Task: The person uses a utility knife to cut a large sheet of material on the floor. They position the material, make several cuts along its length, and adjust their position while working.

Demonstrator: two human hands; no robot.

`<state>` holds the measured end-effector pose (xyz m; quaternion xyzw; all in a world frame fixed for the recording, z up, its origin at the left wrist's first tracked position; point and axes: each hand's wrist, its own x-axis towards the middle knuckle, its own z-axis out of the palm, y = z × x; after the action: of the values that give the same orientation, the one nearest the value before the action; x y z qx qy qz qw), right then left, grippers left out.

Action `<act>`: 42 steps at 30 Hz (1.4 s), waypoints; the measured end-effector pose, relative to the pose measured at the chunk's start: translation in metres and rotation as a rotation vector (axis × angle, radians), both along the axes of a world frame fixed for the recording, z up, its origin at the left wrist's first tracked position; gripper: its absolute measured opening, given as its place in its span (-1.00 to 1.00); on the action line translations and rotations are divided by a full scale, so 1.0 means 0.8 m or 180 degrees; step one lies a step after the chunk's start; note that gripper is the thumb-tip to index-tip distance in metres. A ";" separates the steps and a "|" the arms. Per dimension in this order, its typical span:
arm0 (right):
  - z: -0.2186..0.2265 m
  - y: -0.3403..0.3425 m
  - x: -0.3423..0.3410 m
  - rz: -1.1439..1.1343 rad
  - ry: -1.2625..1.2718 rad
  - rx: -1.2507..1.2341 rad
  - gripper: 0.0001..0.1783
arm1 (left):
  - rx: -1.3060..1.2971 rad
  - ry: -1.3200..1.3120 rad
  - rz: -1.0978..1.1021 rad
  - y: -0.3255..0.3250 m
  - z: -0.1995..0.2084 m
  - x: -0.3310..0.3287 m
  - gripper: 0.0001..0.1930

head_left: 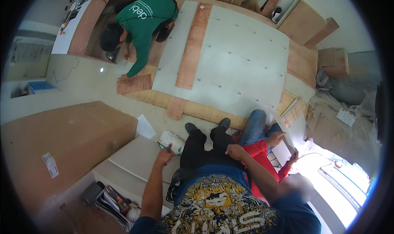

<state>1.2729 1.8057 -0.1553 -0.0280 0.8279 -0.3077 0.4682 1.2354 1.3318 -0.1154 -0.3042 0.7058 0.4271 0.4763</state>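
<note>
I stand looking down at my black trousers and shoes. My left hand (165, 156) is closed on a small dark pen-like tool with a red tip (170, 146), held just above a crumpled white packet (172, 139) on a pale grey board (139, 156). My right hand (235, 151) rests in a loose fist against my right thigh, holding nothing I can see. Beside it a crouching person in a red top (262, 152) holds a white sheet (282, 152).
Large white panels (242, 66) with a reddish plywood strip (193, 45) lie on the floor ahead. A person in a green shirt (143, 20) kneels at the far left edge. A brown cardboard sheet (61, 143) lies at my left; wood offcuts and crumpled covers at right.
</note>
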 end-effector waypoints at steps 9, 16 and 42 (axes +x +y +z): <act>0.229 -0.121 -0.031 -0.0176 0.0647 -0.0126 -0.63 | -0.0258 0.0104 -0.1452 0.049 -0.105 0.033 -0.53; 0.183 -0.156 -0.077 0.0121 -0.0113 -0.0237 -0.75 | -0.0108 0.0619 -0.1413 0.030 -0.103 0.060 -0.73; -0.720 -0.229 -0.517 -0.2050 -0.0064 -0.0801 -0.51 | -0.1206 0.2263 -0.0190 -0.021 -0.703 -0.394 -0.23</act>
<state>0.8595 1.6222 -0.7312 0.1802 0.7451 -0.5397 0.3480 0.9199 1.3152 -0.6779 -0.1993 0.9014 0.3539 0.1502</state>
